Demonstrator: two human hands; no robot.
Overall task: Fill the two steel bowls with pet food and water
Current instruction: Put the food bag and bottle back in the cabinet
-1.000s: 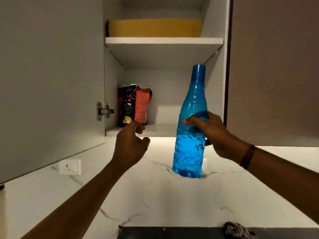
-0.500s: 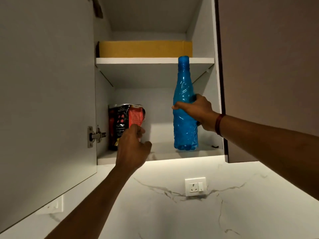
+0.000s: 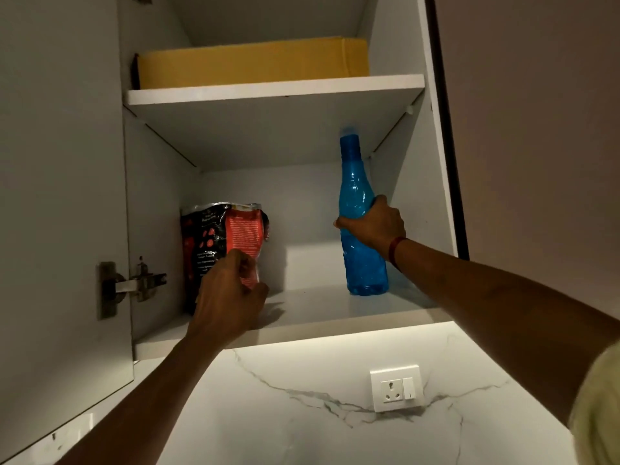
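Blue water bottle (image 3: 360,229) now stands upright on the right side of the lower cabinet shelf (image 3: 312,310); half a second ago it was just being set down at the front edge. Right hand (image 3: 374,226) has its fingers (image 3: 349,224) wrapped tight round the middle. Left hand (image 3: 228,297) is right at the pet food bag (image 3: 223,239) on the left, fingers curled loosely, and it's reached in closer than before.

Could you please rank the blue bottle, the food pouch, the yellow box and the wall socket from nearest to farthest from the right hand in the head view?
1. Blue bottle: gripped by the right hand, lower shelf.
2. Food pouch: lower shelf, left.
3. Wall socket and yellow box: below the cabinet and on the upper shelf; too close to call.
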